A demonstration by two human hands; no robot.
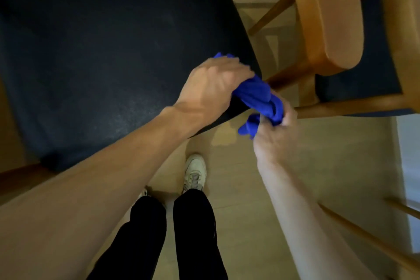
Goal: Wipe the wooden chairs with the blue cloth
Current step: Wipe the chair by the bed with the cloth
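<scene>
Beige floor (318, 154), dark chair seat (102, 52), blue cloth (256, 95)

Single head-worn wide-angle view, looking steeply down and slightly forward. Close range: dark seat (109, 57) fills 10 o'clock, wooden chair back (327, 13) at 1 o'clock, floor (318, 150) and shoe (195, 171) at 6 o'clock. Edges bend. No second view.

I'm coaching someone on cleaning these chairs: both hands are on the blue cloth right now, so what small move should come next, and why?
Probably bunch the blue cloth into one hand and bring it onto the wooden armrest nearby. The cloth is stretched and twisted between the left hand and right hand, over the corner of the dark seat, so it is not pressed flat on any wood yet.
</scene>
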